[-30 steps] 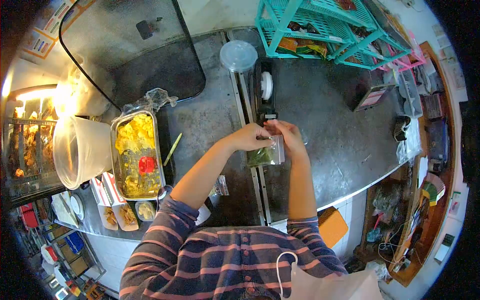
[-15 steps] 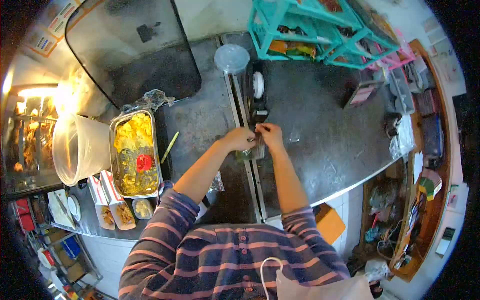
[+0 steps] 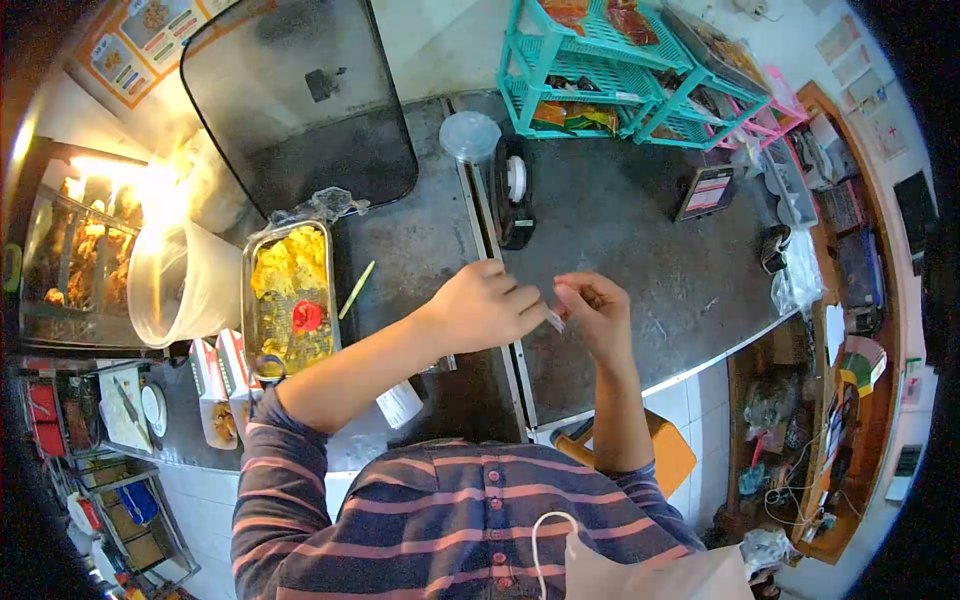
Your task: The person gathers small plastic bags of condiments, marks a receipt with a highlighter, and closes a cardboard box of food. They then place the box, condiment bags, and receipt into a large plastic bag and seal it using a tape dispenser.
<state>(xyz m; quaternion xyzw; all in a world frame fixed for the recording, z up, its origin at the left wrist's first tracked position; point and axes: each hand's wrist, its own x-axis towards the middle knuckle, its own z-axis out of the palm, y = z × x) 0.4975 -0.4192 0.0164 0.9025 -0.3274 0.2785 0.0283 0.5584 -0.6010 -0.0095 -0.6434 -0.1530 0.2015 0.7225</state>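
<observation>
My left hand (image 3: 483, 308) is closed over the seam of the dark table, back of the hand upward, hiding its fingertips and whatever they hold. Close to its right, my right hand (image 3: 602, 312) pinches thumb and forefinger together. A small, shiny clear strip (image 3: 556, 321) shows between the two hands, at the right fingertips. Beyond them stands a black tape dispenser (image 3: 518, 215) with a white roll core. Behind my left forearm lie a slim yellow-green stick (image 3: 356, 290) and a metal tray (image 3: 249, 305) of yellow food with a red object (image 3: 307, 317) in it.
A white slip of paper (image 3: 400, 405) lies near the front edge. Food boxes (image 3: 214, 400) and a translucent bucket (image 3: 185, 285) stand left, beside a lit food cabinet (image 3: 85, 260). A lidded clear tub (image 3: 470, 136), teal rack (image 3: 580, 95) and small sign (image 3: 706, 192) are behind.
Both hands have drawn back from the tape dispenser toward my body and slightly right. My left hand has turned back-up, and the clear strip now shows between the hands.
</observation>
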